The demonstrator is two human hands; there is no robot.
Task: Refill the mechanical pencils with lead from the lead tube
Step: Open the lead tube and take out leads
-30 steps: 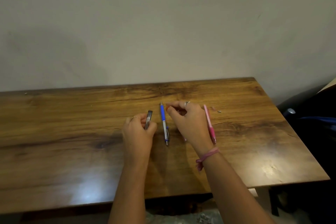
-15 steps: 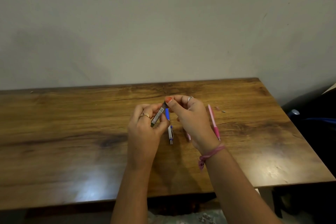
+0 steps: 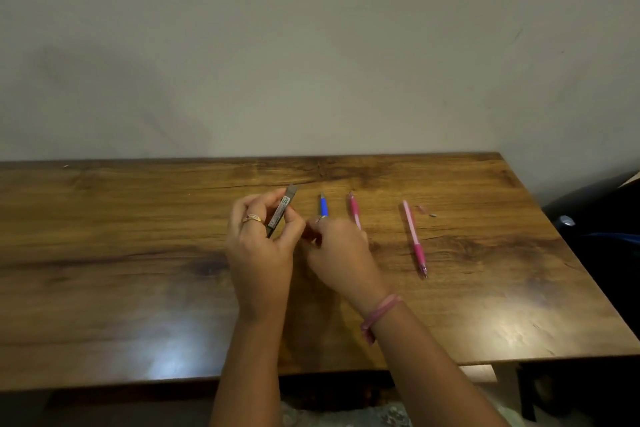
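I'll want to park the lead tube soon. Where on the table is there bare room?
Bare wood lies left of the left hand holding the lead tube, and along the table near edge. It is crowded between the blue pencil, the two pink pencils and small bits.

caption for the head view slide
Left hand holds lead tube; three mechanical pencils lie on the wooden table.

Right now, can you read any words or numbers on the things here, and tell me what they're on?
Lead tube in the left hand: it has a white label with dark print, too small and blurred to read.
Blue mechanical pencil: no readable print.
Two pink mechanical pencils: no readable print.
Nothing else shows any words or numbers.
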